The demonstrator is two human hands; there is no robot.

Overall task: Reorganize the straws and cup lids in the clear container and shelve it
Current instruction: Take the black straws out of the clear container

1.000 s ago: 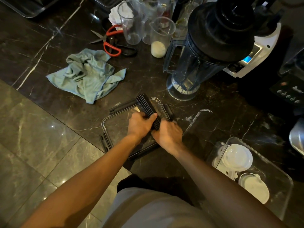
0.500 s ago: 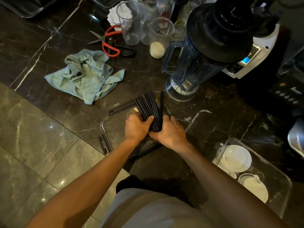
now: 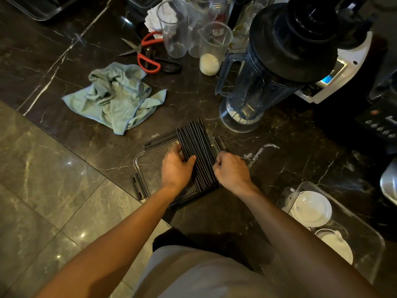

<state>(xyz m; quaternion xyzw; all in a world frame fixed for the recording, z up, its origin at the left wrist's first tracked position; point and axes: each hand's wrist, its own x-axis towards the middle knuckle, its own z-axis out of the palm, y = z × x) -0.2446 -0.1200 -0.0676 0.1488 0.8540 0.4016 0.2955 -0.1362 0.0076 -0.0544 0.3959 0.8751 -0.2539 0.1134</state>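
Note:
A bundle of black straws (image 3: 196, 145) lies spread flat over a clear lid with black clips (image 3: 140, 162) on the dark marble counter. My left hand (image 3: 176, 168) grips the bundle's left side, thumb on top. My right hand (image 3: 231, 169) holds the right edge of the straws with curled fingers. The clear container (image 3: 365, 229) stands at the lower right with white cup lids (image 3: 311, 208) inside, apart from both hands.
A crumpled teal cloth (image 3: 117, 96) lies left of the straws. Red-handled scissors (image 3: 147, 57), clear measuring cups (image 3: 212, 48) and a blender jug (image 3: 266, 72) crowd the back. A clear bent plastic piece (image 3: 261, 152) lies right of the lid. The counter edge runs diagonally at the left.
The straws were a tight upright bunch between my hands. They now lie fanned out flat, and my hands have moved apart to their two sides.

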